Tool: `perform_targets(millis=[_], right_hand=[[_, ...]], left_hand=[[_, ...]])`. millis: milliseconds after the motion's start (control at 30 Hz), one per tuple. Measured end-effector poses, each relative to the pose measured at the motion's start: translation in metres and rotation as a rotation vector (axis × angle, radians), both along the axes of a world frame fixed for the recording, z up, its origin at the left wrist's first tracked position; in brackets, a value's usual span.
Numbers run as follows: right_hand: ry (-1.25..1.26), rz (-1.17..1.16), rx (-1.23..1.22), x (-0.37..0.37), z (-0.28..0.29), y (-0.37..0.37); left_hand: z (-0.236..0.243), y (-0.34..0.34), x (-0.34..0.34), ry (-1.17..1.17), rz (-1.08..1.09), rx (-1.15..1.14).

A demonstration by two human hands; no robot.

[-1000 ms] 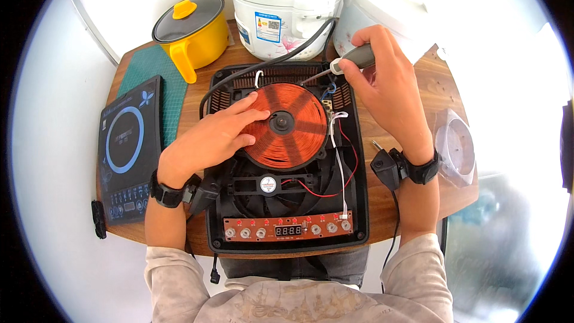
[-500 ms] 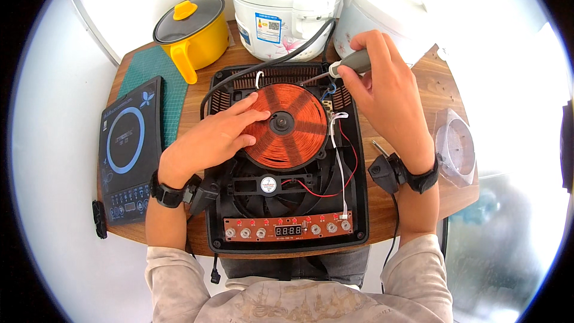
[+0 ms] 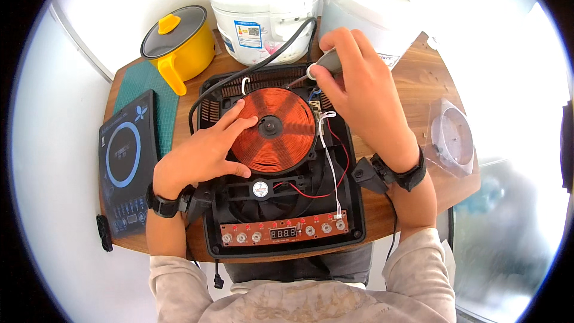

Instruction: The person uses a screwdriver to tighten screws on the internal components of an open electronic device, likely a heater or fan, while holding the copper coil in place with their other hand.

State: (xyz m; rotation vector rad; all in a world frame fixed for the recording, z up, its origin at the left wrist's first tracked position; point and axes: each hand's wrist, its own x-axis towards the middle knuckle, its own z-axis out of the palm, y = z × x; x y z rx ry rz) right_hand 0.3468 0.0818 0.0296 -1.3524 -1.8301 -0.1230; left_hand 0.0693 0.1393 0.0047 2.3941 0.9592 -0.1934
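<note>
An opened induction cooker base (image 3: 209, 227) lies on the wooden table in front of me. Its round copper coil (image 3: 290, 143) sits in the middle, above a black fan. My left hand (image 3: 203, 149) rests on the coil's left side with fingers spread. In my right hand (image 3: 365, 87) is a screwdriver (image 3: 329, 61) with a grey handle, held at a slant. Its tip reaches the coil's far edge; any screw there is too small to make out. White and red wires (image 3: 330, 155) run along the right side to a brown circuit board (image 3: 287, 231) at the near edge.
A black glass cooktop panel (image 3: 128, 161) and a green cutting mat (image 3: 164, 98) lie at left. Behind stand a yellow pot (image 3: 185, 54) and two white rice cookers (image 3: 266, 0). A clear plastic-wrapped ring (image 3: 452, 137) lies at right. A black cable (image 3: 263, 66) arches over the base.
The whole view has shifted slightly. My left thumb has moved nearer the coil's lower edge, fingers wider apart. The screwdriver remains at the coil's far edge in my right hand.
</note>
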Motion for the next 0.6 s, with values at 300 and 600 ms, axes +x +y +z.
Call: perform_targets(millis=[300,600], right_hand=[[-0.097,0.206,-0.021,0.004,-0.015,0.005],[0.028,0.149,-0.051,0.010,0.008,-0.003]], left_hand=[[-0.003,0.000,0.000,-0.031,-0.027,0.009],[-0.003,-0.001,-0.001,-0.040,-0.015,-0.005]])
